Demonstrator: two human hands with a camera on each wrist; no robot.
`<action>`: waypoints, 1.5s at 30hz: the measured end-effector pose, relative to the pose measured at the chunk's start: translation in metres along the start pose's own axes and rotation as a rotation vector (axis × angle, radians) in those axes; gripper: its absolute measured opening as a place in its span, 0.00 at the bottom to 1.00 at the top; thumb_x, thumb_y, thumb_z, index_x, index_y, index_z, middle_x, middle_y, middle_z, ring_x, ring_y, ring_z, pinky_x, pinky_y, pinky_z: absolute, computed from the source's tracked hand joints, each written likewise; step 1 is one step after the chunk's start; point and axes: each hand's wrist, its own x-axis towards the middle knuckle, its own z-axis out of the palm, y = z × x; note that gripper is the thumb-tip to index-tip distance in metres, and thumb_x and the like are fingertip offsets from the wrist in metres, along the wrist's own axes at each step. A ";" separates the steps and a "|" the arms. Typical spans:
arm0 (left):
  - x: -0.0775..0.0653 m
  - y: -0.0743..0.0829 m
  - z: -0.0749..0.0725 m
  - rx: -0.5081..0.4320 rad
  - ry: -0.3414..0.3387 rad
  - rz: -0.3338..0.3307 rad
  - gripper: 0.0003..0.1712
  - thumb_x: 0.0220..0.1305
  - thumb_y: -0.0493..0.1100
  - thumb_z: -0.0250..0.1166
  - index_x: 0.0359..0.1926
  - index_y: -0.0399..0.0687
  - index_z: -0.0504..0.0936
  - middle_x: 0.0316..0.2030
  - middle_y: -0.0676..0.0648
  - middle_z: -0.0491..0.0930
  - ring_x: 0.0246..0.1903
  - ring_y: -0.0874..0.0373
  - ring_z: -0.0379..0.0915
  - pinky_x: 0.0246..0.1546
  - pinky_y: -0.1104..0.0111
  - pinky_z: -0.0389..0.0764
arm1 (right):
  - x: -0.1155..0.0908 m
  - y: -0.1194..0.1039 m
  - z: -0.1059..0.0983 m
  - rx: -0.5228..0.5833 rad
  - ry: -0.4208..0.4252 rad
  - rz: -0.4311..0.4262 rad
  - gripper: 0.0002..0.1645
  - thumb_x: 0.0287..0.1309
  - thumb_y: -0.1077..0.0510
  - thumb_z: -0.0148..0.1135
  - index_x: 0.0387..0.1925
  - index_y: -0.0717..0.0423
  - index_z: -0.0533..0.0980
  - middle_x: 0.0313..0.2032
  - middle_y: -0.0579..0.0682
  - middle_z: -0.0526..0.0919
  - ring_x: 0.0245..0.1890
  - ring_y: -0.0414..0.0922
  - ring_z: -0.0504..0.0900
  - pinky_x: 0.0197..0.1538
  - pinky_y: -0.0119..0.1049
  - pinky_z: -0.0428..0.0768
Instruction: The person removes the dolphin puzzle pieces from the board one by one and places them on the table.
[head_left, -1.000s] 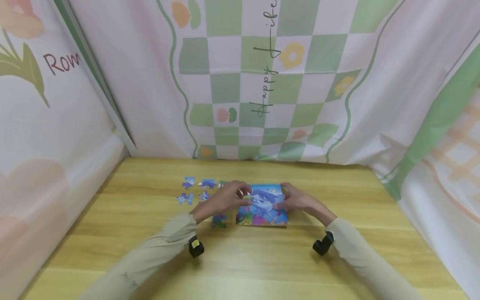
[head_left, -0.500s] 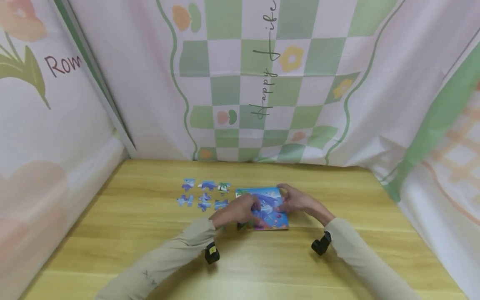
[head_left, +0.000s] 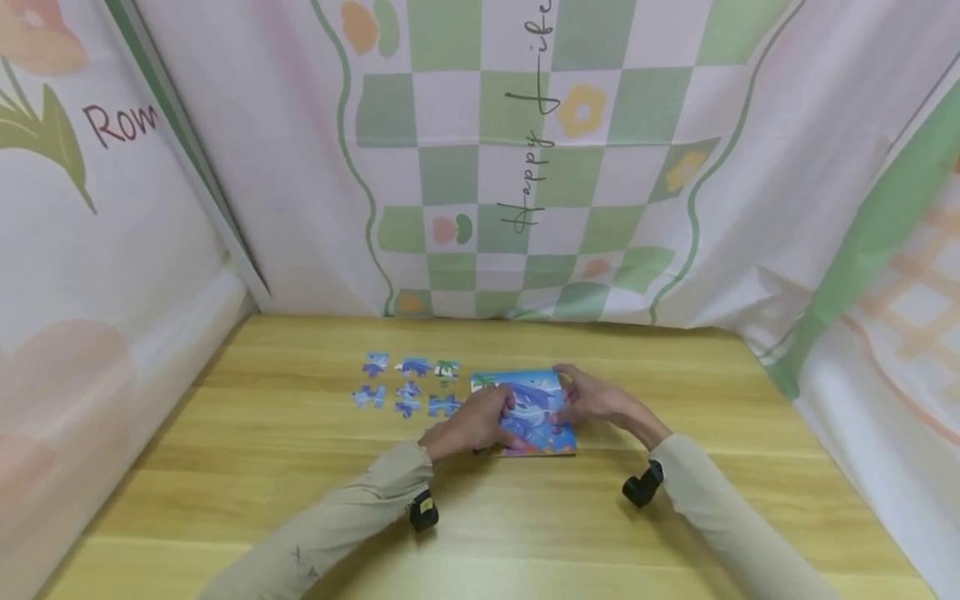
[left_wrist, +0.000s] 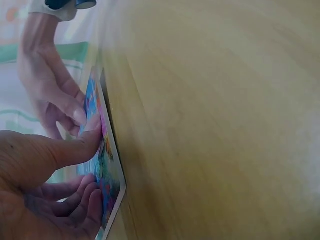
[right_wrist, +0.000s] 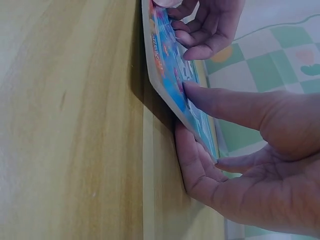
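Note:
A thin, flat puzzle board [head_left: 542, 427] with a blue dolphin picture lies near the middle of the table. My right hand [head_left: 600, 396] grips its right side. In the right wrist view the thumb [right_wrist: 215, 100] presses on the picture and the fingers are tucked beneath the raised edge. My left hand [head_left: 480, 418] is over the lower left of the board. Its thumb [left_wrist: 75, 150] and curled fingertips touch the picture side in the left wrist view, set apart from each other. Whether they pinch a piece I cannot tell.
Several loose jigsaw pieces [head_left: 407, 404] lie in rows on the wooden table [head_left: 480, 533], left of the board. A patterned curtain [head_left: 517, 183] closes off the back, and printed cloth [head_left: 90, 292] hangs at the left. My left forearm reaches in front of the pieces.
My left hand has moved down and right, from the board's upper left onto its lower left, uncovering loose pieces. The right hand keeps its grip, shifted slightly left.

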 end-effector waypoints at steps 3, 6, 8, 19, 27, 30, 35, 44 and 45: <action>0.000 -0.001 0.001 0.013 0.011 0.012 0.26 0.53 0.45 0.83 0.46 0.40 0.79 0.38 0.48 0.76 0.36 0.61 0.67 0.40 0.72 0.74 | 0.000 0.000 0.001 -0.011 -0.012 -0.007 0.62 0.58 0.63 0.76 0.80 0.69 0.43 0.57 0.73 0.72 0.57 0.63 0.77 0.60 0.54 0.80; -0.001 -0.002 0.001 0.019 0.016 0.037 0.23 0.53 0.43 0.83 0.42 0.41 0.80 0.36 0.47 0.76 0.36 0.60 0.66 0.40 0.71 0.72 | -0.001 -0.001 0.003 -0.003 -0.030 -0.020 0.64 0.59 0.62 0.75 0.79 0.72 0.40 0.60 0.77 0.71 0.60 0.68 0.75 0.65 0.61 0.76; -0.001 -0.002 0.002 0.021 0.015 0.050 0.22 0.54 0.43 0.82 0.41 0.41 0.80 0.36 0.47 0.76 0.35 0.61 0.65 0.40 0.71 0.72 | -0.001 -0.001 0.005 -0.006 -0.036 -0.039 0.65 0.60 0.61 0.75 0.79 0.74 0.38 0.61 0.79 0.70 0.60 0.70 0.75 0.66 0.62 0.75; 0.002 -0.002 0.000 0.052 -0.013 0.143 0.24 0.57 0.45 0.80 0.41 0.42 0.73 0.35 0.50 0.70 0.35 0.61 0.62 0.37 0.73 0.67 | 0.000 0.001 0.007 -0.029 0.004 -0.073 0.65 0.58 0.60 0.76 0.78 0.75 0.39 0.57 0.77 0.72 0.57 0.67 0.78 0.63 0.54 0.79; -0.003 -0.015 -0.008 -0.126 -0.076 0.163 0.19 0.62 0.38 0.77 0.51 0.42 0.78 0.40 0.47 0.82 0.36 0.62 0.76 0.38 0.74 0.80 | 0.003 0.002 0.010 -0.057 0.028 -0.078 0.64 0.57 0.63 0.76 0.77 0.77 0.41 0.63 0.81 0.65 0.63 0.73 0.70 0.70 0.68 0.69; -0.006 -0.017 -0.015 -0.191 -0.113 0.164 0.20 0.65 0.34 0.73 0.55 0.38 0.78 0.43 0.43 0.83 0.38 0.59 0.81 0.41 0.74 0.82 | 0.002 -0.003 0.012 -0.038 0.034 -0.063 0.63 0.57 0.64 0.76 0.77 0.76 0.41 0.63 0.80 0.66 0.63 0.72 0.71 0.71 0.65 0.69; -0.009 -0.021 -0.018 -0.319 -0.142 0.163 0.18 0.68 0.29 0.68 0.57 0.34 0.77 0.45 0.39 0.82 0.39 0.58 0.83 0.41 0.73 0.85 | 0.002 -0.003 0.012 -0.037 0.034 -0.039 0.63 0.59 0.63 0.75 0.78 0.74 0.41 0.65 0.81 0.64 0.64 0.73 0.70 0.71 0.66 0.69; -0.012 -0.028 -0.023 -0.465 -0.089 0.080 0.14 0.68 0.30 0.67 0.54 0.36 0.82 0.48 0.40 0.83 0.43 0.58 0.81 0.42 0.68 0.86 | 0.003 0.000 0.009 0.079 0.045 0.036 0.60 0.60 0.66 0.72 0.80 0.71 0.42 0.48 0.68 0.74 0.41 0.53 0.81 0.50 0.47 0.84; -0.012 -0.029 -0.023 -0.473 -0.083 0.084 0.14 0.68 0.30 0.67 0.54 0.36 0.82 0.49 0.39 0.83 0.43 0.57 0.81 0.42 0.67 0.87 | 0.003 0.000 0.009 0.102 0.054 0.052 0.59 0.61 0.65 0.73 0.80 0.69 0.44 0.47 0.64 0.74 0.38 0.49 0.80 0.47 0.43 0.84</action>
